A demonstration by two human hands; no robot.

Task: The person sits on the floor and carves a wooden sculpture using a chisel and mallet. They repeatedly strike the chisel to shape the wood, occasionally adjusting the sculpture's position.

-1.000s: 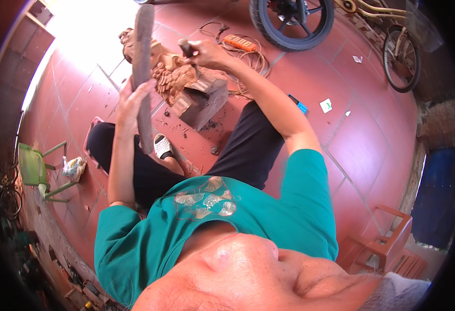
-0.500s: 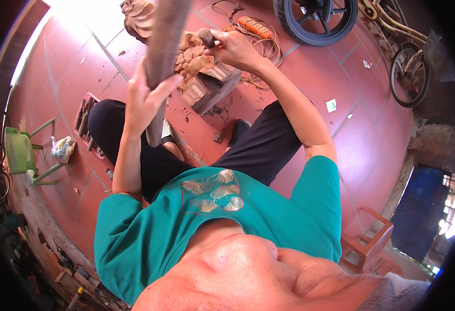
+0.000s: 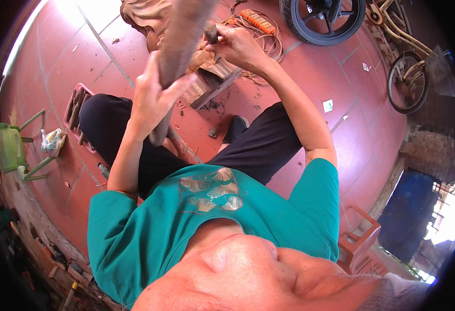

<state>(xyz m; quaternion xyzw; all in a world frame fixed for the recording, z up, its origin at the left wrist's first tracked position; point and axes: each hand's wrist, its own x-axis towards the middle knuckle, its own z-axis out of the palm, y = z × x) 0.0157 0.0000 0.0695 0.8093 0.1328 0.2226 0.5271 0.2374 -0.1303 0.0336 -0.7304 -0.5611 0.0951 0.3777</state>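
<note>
My left hand (image 3: 155, 101) is wrapped round a long wooden mallet (image 3: 185, 39), its upper part blurred and tilted to the right. Close to the mallet, my right hand (image 3: 242, 49) grips a chisel (image 3: 211, 34); only the round brown end of its handle shows and the blade is hidden. Under both hands lies a carved wooden piece (image 3: 145, 15) with flowing grooves, partly covered by the mallet. Its near end is a squared block (image 3: 218, 72) on the floor in front of my legs.
An orange power strip (image 3: 257, 22) with coiled cable lies beyond my right hand, near a black wheel (image 3: 323, 20). A pink basket (image 3: 77, 92) of tools is by my left knee. A green stool (image 3: 10, 147) stands left. Wood chips dot the red tiled floor (image 3: 300, 78).
The mallet has swung rightward with my left hand, and its upper end now leans closer to the chisel. My right hand keeps its grip. The whole view has shifted slightly.
</note>
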